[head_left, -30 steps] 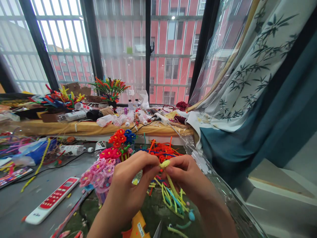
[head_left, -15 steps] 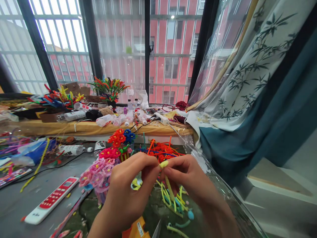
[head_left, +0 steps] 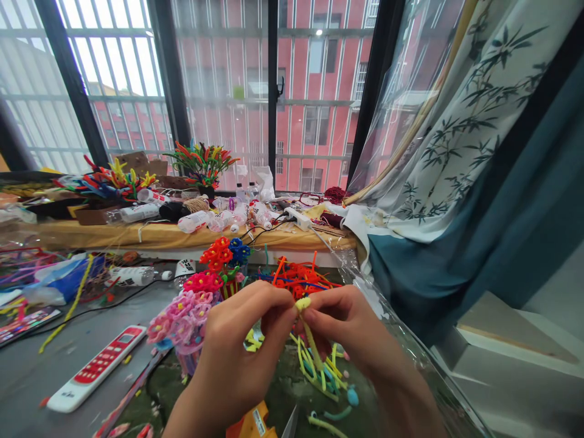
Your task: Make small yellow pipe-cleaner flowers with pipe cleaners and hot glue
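Note:
Between my fingertips, near the middle of the view, is a pale yellow pipe cleaner (head_left: 314,348) with a coiled top and a straight tail hanging down. My left hand (head_left: 249,347) pinches the coil from one side. From the other side my right hand (head_left: 351,322) grips it, thumb and forefinger closed. Under the hands lies a loose bunch of yellow and green pipe cleaners (head_left: 326,380). Left of my left hand stands a bouquet of pink and purple pipe-cleaner flowers (head_left: 182,319), with red flowers (head_left: 216,254) and blue flowers (head_left: 238,249) behind it.
A white remote control (head_left: 98,368) lies on the left. Scissor blades (head_left: 290,423) and an orange packet (head_left: 253,423) show at the bottom edge. Red pipe cleaners (head_left: 303,277) are heaped behind my hands. Plastic bottles (head_left: 194,222) and a power strip (head_left: 298,220) lie along the windowsill.
My hands stay almost in place around the pipe cleaner. Its coiled top looks slightly turned and rounder. The whole view has shifted a very little.

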Available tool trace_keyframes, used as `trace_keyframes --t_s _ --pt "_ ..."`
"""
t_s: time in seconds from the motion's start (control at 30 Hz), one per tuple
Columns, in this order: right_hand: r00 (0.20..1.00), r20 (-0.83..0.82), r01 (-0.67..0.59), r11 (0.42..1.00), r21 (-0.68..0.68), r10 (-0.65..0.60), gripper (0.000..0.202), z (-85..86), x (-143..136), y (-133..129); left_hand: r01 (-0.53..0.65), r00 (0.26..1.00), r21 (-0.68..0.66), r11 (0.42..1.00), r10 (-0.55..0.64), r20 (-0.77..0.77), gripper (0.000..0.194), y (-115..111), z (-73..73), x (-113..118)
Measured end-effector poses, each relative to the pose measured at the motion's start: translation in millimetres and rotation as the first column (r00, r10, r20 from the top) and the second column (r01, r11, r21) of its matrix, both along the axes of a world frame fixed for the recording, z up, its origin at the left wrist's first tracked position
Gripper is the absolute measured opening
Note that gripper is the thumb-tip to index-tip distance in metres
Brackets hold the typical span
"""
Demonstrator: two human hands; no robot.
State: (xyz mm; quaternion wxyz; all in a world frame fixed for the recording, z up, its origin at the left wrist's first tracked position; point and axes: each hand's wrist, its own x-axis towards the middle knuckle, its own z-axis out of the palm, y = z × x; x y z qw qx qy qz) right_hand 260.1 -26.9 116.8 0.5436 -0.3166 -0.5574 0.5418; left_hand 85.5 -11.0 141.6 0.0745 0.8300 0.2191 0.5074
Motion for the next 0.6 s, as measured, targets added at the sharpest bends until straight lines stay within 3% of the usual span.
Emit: trace_keyframes --t_s 0.43,0.6 --pt "0.998 0.028 0.053 0.999 -0.003 -0.053 0.021 8.0 -2.4 -3.8 -0.005 1.000 0.050 0.999 0.006 -0.020 0.014 -1.2 -0.1 2.1" --pt "0.988 0.086 0.125 0.992 0.033 -0.127 0.018 9.7 -5.4 -5.5 0.000 1.000 0.077 0.997 0.002 -0.016 0.014 -1.4 0.0 2.4"
